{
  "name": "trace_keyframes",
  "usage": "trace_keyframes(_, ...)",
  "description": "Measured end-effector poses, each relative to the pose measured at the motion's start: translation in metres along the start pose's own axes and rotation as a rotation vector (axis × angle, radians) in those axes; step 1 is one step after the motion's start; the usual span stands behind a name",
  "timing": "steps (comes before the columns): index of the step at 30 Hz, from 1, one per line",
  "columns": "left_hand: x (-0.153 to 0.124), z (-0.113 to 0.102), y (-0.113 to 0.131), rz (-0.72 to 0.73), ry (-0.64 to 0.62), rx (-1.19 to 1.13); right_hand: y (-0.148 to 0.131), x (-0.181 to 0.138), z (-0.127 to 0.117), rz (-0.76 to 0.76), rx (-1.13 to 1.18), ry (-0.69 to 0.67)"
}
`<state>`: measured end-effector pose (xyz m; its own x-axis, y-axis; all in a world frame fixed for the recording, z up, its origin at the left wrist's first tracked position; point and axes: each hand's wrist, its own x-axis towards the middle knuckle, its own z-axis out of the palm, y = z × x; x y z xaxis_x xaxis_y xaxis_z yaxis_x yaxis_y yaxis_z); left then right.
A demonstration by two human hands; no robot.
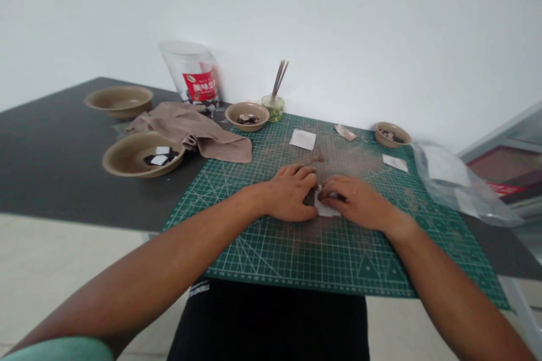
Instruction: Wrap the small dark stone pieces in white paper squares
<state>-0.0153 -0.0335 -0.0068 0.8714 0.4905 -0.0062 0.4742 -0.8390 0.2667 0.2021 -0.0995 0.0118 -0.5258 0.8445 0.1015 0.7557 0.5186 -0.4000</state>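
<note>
Forearms (169, 259) span the cutting mat (334, 262); open left hand (292, 194) seemingly steadies white sheet (325, 210); curled right hand (358, 200), grip unclear.

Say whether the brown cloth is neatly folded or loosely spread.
Loosely spread: the cloth lies rumpled, with one end on the mat.

- The mat (262, 256) lies on the table (55, 175); the paper (326, 210) sits under the right hand (359, 200), right of the left hand (294, 193).
- Beyond: a square sheet (302, 139) left, a scrap (345, 132) and a strip (395, 163) right.
- Along the far edge: a small bowl (235, 122), sticks (279, 79) in a cup (273, 108), then another bowl (392, 143).
- Left: a cloth (224, 144) between the near bowl (122, 159) and far bowl (118, 102); a jar (190, 76) behind.
- Right: a bag (466, 186).
</note>
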Motion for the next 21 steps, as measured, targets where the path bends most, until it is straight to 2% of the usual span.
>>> trace_keyframes(3,0.0,-0.001,0.001,-0.006,0.0,-0.003,0.007,-0.004,-0.007,0.079,-0.01,-0.006)
trace_keyframes(7,-0.001,-0.001,0.001,0.01,0.0,0.003,0.0,-0.01,-0.009,-0.036,0.076,-0.146)
trace_keyframes(9,-0.001,-0.001,0.001,0.011,-0.001,0.007,-0.005,-0.006,-0.003,-0.069,0.062,-0.108)
trace_keyframes(13,0.0,-0.003,0.003,-0.012,0.003,0.009,-0.001,0.002,0.001,0.065,-0.078,0.06)
trace_keyframes(16,0.0,-0.004,0.004,-0.009,-0.001,0.002,0.003,-0.003,-0.007,0.107,-0.051,0.007)
trace_keyframes(19,-0.001,-0.004,0.004,0.002,-0.005,-0.011,-0.003,-0.009,-0.01,0.011,0.049,-0.095)
trace_keyframes(21,-0.001,-0.003,0.003,0.003,-0.001,-0.023,-0.007,-0.01,-0.006,-0.022,0.077,-0.074)
